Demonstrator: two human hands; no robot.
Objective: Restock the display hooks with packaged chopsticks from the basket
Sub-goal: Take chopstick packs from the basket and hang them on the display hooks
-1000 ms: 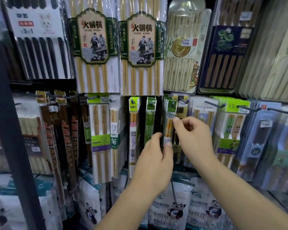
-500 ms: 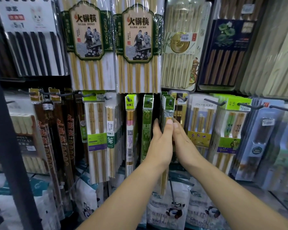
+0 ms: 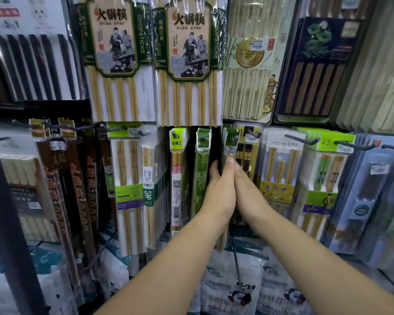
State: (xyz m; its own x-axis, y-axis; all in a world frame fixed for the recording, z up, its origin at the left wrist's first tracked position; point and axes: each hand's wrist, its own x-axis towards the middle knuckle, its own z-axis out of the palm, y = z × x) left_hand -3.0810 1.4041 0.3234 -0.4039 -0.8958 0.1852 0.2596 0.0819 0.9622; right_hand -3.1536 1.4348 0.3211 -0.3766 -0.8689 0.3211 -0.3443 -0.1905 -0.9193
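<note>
Right grip [image 3: 248, 189] now off hook [image 3: 235, 138], fingers straight, flat against chopstick pack [image 3: 229, 151]; left grip [image 3: 218, 189] pinches it. Pack looks hung; squaring remains.

Hot-pot packs [image 3: 114, 42] carry green-and-cream labels (robed figures printed). The held pack [image 3: 230, 145] has a green header; the boxed set [image 3: 321, 64] is navy.

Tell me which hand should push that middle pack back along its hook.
The left hand, probably. Its thumb lies on the front of the pack just below the hook, ready to press. The right hand sits beside the pack, fingertips hidden.
</note>
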